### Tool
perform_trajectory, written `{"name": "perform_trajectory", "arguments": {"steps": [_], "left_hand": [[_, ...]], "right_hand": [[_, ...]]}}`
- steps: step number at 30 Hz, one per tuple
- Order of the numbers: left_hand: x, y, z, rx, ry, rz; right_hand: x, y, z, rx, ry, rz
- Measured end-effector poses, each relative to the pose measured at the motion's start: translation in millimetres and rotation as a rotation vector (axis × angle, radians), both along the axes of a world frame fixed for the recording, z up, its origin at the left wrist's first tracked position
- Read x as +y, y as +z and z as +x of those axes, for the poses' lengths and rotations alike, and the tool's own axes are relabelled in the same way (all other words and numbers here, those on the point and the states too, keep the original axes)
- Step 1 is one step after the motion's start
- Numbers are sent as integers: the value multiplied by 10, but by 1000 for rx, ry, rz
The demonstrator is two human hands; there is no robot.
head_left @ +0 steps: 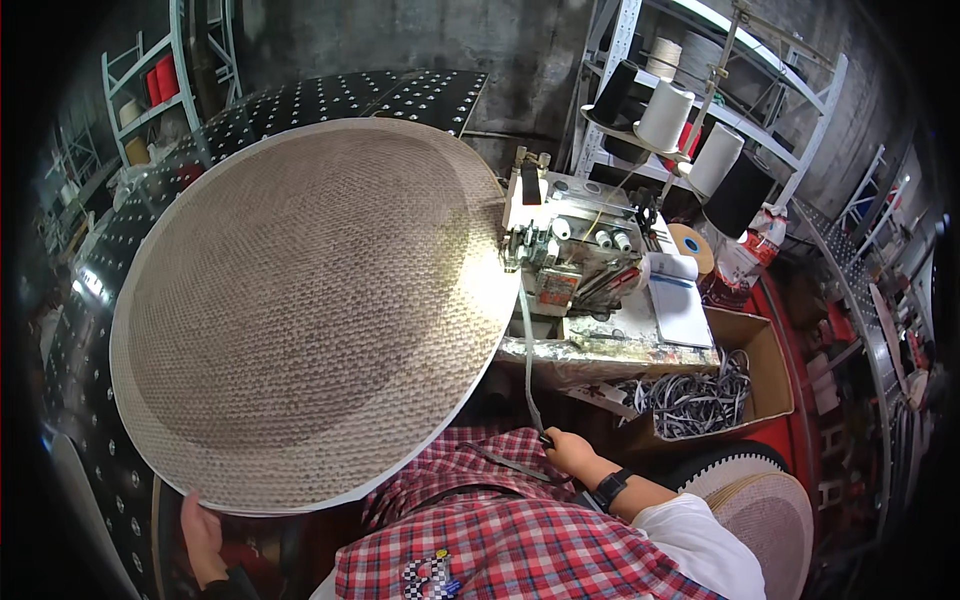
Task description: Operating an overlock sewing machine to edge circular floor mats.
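A large round woven mat (310, 310), beige-brown with a pale band along its lower rim, fills the left and middle. Its right edge lies at the head of an industrial sewing machine (570, 250), under a bright lamp. At the mat's lower left rim, my left hand (203, 535) is closed on the edge, some fingers hidden. A grey binding strip (529, 360) hangs from the machine to my right hand (572, 453), which is closed around it over my lap. Something small and dark shows at those fingers; I cannot make out what.
Thread cones (664, 116) in white and black stand behind the machine. A cardboard box (770, 375) of tangled strips (700, 400) sits below it. Several round mats (765, 520) are stacked at my right. A black perforated table (420, 95) extends behind the large mat.
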State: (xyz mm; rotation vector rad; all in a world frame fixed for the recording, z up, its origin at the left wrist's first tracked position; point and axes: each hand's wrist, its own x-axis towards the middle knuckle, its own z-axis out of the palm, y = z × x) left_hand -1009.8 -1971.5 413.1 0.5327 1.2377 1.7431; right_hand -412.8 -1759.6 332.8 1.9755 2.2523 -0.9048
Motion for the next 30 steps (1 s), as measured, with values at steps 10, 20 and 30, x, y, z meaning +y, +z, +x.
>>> {"name": "perform_trajectory", "arguments": {"steps": [10, 20, 30], "left_hand": [[147, 277, -76, 4, 188, 11], [-9, 257, 36, 1, -181, -67], [-43, 242, 8, -68, -26, -40]], "right_hand": [[-184, -263, -16, -150, 62, -157], [-173, -261, -37, -110, 64, -125], [64, 240, -21, -187, 152, 179]]}}
